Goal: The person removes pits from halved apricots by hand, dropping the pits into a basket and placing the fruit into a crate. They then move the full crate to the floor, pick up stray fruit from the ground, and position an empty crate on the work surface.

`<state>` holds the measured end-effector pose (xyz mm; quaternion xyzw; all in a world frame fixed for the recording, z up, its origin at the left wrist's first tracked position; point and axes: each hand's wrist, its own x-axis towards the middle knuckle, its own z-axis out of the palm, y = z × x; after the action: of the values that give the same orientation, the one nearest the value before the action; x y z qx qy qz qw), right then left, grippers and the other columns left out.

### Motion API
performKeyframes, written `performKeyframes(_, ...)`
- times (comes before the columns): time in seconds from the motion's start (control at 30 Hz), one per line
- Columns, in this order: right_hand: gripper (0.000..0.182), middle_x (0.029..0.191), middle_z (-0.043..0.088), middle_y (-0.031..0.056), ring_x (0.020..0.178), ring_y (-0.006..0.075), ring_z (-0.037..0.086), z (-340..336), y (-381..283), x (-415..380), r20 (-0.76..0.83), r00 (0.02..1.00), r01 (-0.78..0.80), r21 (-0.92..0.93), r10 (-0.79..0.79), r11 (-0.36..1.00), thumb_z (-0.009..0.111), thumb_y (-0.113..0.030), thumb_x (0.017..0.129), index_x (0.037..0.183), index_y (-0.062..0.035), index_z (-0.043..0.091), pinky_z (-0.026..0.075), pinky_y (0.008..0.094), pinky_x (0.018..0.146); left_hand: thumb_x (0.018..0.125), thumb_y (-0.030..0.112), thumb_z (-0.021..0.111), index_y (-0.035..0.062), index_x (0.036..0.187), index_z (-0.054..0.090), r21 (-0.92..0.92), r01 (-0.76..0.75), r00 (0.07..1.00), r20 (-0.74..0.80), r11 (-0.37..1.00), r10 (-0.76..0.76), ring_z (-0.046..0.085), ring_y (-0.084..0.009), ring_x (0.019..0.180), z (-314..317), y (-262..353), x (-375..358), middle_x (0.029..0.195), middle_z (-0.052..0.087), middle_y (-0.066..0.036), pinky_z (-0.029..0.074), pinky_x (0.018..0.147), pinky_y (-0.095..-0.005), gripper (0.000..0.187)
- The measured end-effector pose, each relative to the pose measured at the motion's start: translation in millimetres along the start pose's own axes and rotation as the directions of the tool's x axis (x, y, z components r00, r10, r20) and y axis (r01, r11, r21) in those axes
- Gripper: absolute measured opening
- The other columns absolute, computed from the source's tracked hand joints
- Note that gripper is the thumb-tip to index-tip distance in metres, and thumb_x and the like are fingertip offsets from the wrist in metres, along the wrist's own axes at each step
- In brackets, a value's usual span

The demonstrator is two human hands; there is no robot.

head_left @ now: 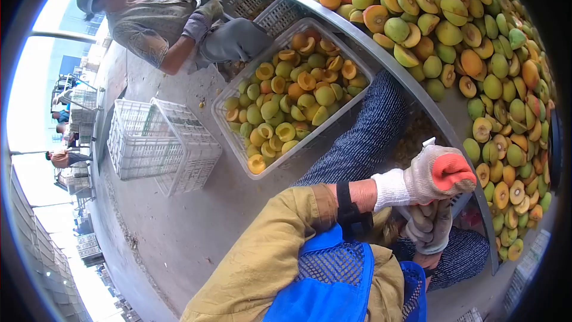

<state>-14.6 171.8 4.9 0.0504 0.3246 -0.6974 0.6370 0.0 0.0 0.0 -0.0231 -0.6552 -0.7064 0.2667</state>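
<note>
My left hand (442,172), in a pale knitted glove with an orange-coated patch, is closed in a fist in front of the metal table edge. A small white tip (428,142) sticks out beside it; what the fist holds is hidden. Just below, my right hand (430,226), in a greyish soiled glove, has its fingers curled close under the left hand. Whatever it grips cannot be made out. Beyond both hands lies a large heap of halved apricots (453,30), green to orange, some with pits showing.
A pale plastic crate (229,137) of apricot halves stands beside my leg (369,134). Stacked white crates (164,143) sit on the concrete floor. A gloved co-worker (149,24) in a cap works at the far left. The curved metal table rim (411,83) runs alongside.
</note>
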Motion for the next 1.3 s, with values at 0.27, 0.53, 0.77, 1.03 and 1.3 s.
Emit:
performKeyframes(0.27,0.049,0.058,0.048,0.0024,0.036,0.0082,0.037,3,11,-1,0.518,0.847,-0.189,0.508,-0.123,0.840,0.046,-0.048,0.105,0.096,-0.0008,0.055,0.030,0.0245,0.034,0.075,0.023,0.082,0.0119,0.088,0.071,0.050,-0.333,0.894,0.333,0.941,0.299,0.064,-0.0312,0.080,-2,31,12,0.081,0.066,-0.007,0.051,0.068,-0.0411,0.020)
performKeyframes(0.53,0.051,0.060,0.048,0.0036,0.037,0.0089,0.037,22,9,15,0.803,0.508,-0.101,0.416,-0.313,0.904,0.040,-0.047,0.107,0.088,-0.0010,0.051,0.030,0.0250,0.033,0.081,0.032,0.081,0.0105,0.079,0.069,-0.108,-0.202,0.884,0.408,0.973,0.229,0.064,-0.0308,0.070,6,58,-15,0.074,0.063,-0.008,0.049,0.061,-0.0396,0.025)
performKeyframes(0.77,0.055,0.061,0.048,0.0047,0.037,0.0095,0.038,29,12,34,0.868,0.384,-0.078,0.371,-0.316,0.925,0.035,-0.047,0.109,0.081,-0.0012,0.047,0.031,0.0253,0.032,0.097,0.039,0.067,0.0015,0.107,0.058,-0.861,0.431,0.869,0.316,0.271,-0.380,0.069,-0.0316,0.091,-55,84,-13,0.099,0.067,-0.017,0.061,0.073,-0.0482,0.039)
performKeyframes(1.03,0.047,0.068,0.051,0.0063,0.040,0.0136,0.043,-19,28,34,0.730,0.592,-0.085,0.477,-0.340,0.875,0.043,-0.048,0.106,0.085,-0.0058,0.046,0.036,0.0308,0.032,0.102,0.046,0.056,0.0043,0.108,0.069,-0.843,-0.042,0.664,-0.425,0.537,-0.615,0.065,-0.0338,0.111,-284,40,-113,0.116,0.069,-0.013,0.051,0.104,-0.0525,0.044)
performKeyframes(1.3,0.048,0.058,0.043,0.0005,0.036,0.0058,0.036,-6,30,40,0.567,0.758,0.010,0.485,-0.323,0.875,0.033,-0.047,0.110,0.081,-0.0093,0.038,0.031,0.0245,0.031,0.099,0.006,0.060,0.0029,0.127,0.059,-0.271,0.050,0.663,-0.711,0.961,-0.235,0.061,-0.0219,0.115,-409,14,-203,0.122,0.066,-0.008,0.047,0.110,-0.0423,0.029)
